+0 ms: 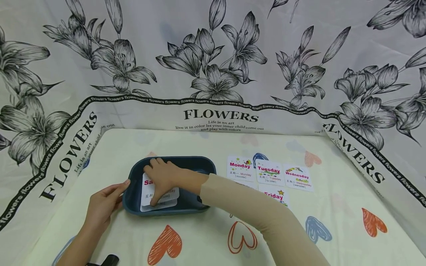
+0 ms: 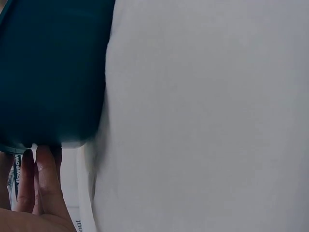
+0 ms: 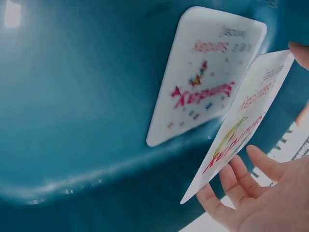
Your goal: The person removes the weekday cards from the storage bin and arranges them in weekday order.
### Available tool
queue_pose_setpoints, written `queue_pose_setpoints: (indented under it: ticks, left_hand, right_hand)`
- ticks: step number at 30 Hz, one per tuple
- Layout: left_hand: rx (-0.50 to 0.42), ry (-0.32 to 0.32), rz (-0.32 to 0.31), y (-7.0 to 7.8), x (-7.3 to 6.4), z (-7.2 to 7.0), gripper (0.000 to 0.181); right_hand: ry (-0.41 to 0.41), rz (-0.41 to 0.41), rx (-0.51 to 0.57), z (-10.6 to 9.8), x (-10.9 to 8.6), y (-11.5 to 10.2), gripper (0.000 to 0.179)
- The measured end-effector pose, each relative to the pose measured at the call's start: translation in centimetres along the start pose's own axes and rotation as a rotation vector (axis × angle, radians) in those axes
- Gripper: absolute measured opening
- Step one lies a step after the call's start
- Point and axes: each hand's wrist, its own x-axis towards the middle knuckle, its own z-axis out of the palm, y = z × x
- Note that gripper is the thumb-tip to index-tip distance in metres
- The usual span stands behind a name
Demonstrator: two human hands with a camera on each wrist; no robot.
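A dark blue oblong tray (image 1: 194,205) lies on the table. My left hand (image 1: 104,203) grips its left end, thumb at the rim; in the left wrist view the fingers (image 2: 48,179) press against the tray's outer end. Reaching into the tray is my right hand (image 1: 165,179), which holds a white Saturday card (image 3: 244,108) by its edges between thumb and fingers, tilted up. Beneath and beside it, a Sunday card (image 3: 205,72) rests on the tray's floor. From the head view, the right hand covers much of the Saturday card.
Right of the tray lie a Monday card (image 1: 239,169), a Tuesday card (image 1: 270,173), a Wednesday card (image 1: 298,178) and a Friday card (image 1: 275,195), partly behind the right sleeve (image 1: 253,207). A black object (image 1: 110,259) shows at the bottom edge. A flower-print cloth (image 1: 219,118) hangs behind the table.
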Motion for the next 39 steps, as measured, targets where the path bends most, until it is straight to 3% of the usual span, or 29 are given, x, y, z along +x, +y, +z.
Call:
queue_pose_setpoints:
  ticks: [9, 25, 34, 39]
  left_hand:
    - [-0.014, 0.026, -0.02, 0.0, 0.1, 0.1, 0.022]
    - [-0.027, 0.013, -0.037, 0.0, 0.0, 0.2, 0.021]
    - [-0.004, 0.041, -0.064, -0.3, -0.1, 0.3, 0.032]
    - [-0.009, 0.041, -0.075, -0.2, 0.0, 0.2, 0.03]
  right_hand:
    - [0.032, -0.031, 0.022, -1.6, -1.7, 1.3, 0.096]
    - [0.064, 0.034, 0.139, -2.2, -6.9, 4.8, 0.092]
    - [0.079, 0.082, 0.183, -1.2, -10.5, 7.4, 0.095]
    - [0.105, 0.121, 0.227, -0.3, -12.5, 9.0, 0.093]
